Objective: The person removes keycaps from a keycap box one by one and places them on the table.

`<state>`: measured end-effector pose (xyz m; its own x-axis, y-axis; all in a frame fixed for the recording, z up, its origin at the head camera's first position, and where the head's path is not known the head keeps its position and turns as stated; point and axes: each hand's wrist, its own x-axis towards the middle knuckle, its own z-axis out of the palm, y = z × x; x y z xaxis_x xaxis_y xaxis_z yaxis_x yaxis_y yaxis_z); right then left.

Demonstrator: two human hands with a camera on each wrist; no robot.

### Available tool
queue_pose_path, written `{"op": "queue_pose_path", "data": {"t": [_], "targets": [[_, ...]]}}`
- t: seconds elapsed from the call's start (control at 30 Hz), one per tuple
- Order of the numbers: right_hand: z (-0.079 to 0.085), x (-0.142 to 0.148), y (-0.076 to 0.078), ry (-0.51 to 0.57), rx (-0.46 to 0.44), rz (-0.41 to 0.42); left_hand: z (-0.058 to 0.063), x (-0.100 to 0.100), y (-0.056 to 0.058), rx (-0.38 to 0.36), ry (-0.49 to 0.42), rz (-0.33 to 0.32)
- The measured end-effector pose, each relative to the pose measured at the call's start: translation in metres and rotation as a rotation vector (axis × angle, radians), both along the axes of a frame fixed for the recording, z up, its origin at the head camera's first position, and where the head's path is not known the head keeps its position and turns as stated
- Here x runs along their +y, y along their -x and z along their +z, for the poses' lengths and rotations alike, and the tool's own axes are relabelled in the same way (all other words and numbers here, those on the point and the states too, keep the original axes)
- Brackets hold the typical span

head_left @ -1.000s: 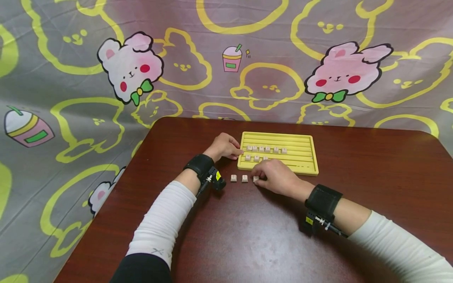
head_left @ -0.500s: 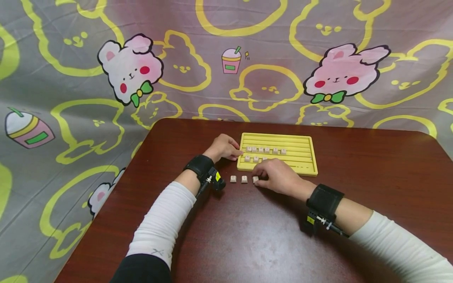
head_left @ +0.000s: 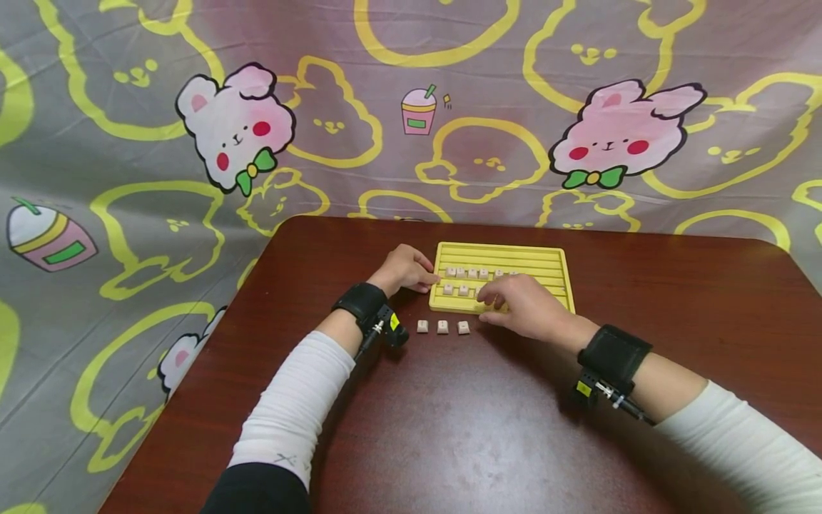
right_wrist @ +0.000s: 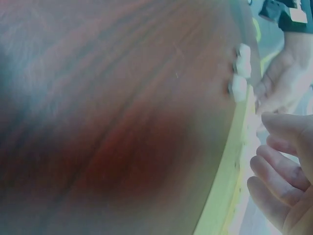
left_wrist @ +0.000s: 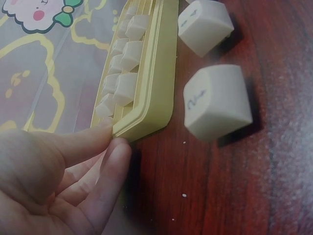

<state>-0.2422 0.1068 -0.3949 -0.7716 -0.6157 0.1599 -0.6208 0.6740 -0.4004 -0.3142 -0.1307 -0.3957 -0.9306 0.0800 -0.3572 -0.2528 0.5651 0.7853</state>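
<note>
My left hand [head_left: 404, 269] pinches the left edge of a yellow ridged tray [head_left: 501, 247]; in the left wrist view, thumb and finger meet at the tray's corner [left_wrist: 146, 125]. Several whitish keycaps [head_left: 472, 273] sit along two of its ridges. Over the tray's front edge hovers my right hand [head_left: 528, 307], fingers loosely bent and apart with nothing visible between them. It partly covers the front row. Three loose keycaps lie in a line before the tray: a left one [head_left: 422, 326], a middle one [head_left: 442, 327] and a right one [head_left: 464, 328].
Everything stands on a dark red-brown wooden table [head_left: 385, 400] with rounded far corners. A patterned cloth [head_left: 359, 93] hangs behind it and along the left side. Each wrist wears a black strap with a camera, such as the left camera [head_left: 393, 330].
My right hand has let go of the rightmost loose keycap and moved up and right, over the tray's front edge. That keycap stays on the table. My left hand keeps its place.
</note>
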Motion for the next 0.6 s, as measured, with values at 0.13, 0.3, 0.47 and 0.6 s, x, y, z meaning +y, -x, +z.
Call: {"op": "queue_pose_path", "data": {"t": [0.13,0.3,0.47,0.6], "targets": [[0.003,0.008,0.005,-0.024,0.024,-0.041,-0.001,0.000,0.001,0.000,0.001,0.002],[0.003,0.014,0.011,-0.044,0.023,-0.070,-0.001,-0.001,0.001,-0.002,0.000,0.000],[0.002,0.018,0.015,-0.043,0.018,-0.077,-0.002,-0.001,0.002,-0.003,-0.006,-0.001],[0.000,0.018,0.018,-0.024,0.035,-0.079,-0.002,0.000,0.002,-0.007,-0.013,-0.001]]}}
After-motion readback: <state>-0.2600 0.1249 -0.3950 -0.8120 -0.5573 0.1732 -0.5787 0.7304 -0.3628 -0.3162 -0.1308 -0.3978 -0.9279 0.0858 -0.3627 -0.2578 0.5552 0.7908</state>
